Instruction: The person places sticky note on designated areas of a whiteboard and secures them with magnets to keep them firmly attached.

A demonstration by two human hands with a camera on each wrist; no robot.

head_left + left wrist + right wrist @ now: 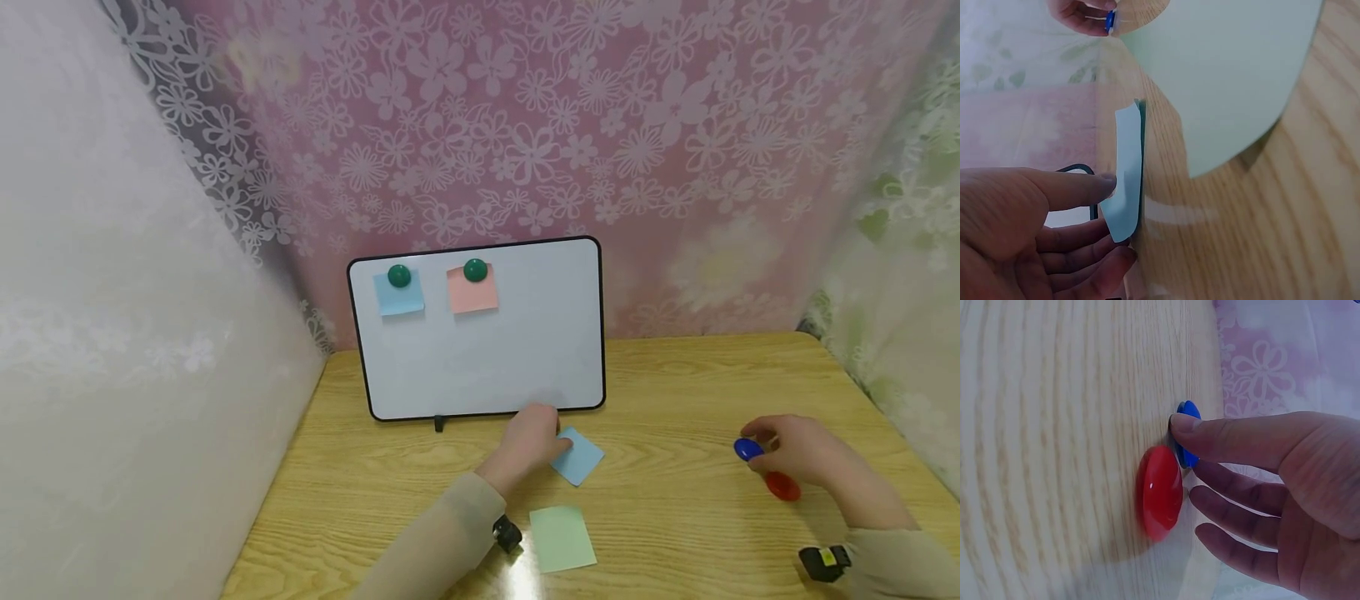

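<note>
1 L hand (528,437): pinches loose blue note (579,458) btw. thumb & fingers, just in front of whiteboard's lower right edge; contact w/ table (675,400) unclear.
1 R hand (798,450): thumb & fingertips grip blue magnet (747,449), right part of table.
1 red magnet (783,486): on table, just beside blue one.
1 pale-green note (562,539): flat on table, nearer wearer.
1 whiteboard (525,358), blk frame: stands nr. back; upper left bears pinned blue note (402,302) & pink note (472,297), ea. under green magnet (399,276).
</note>
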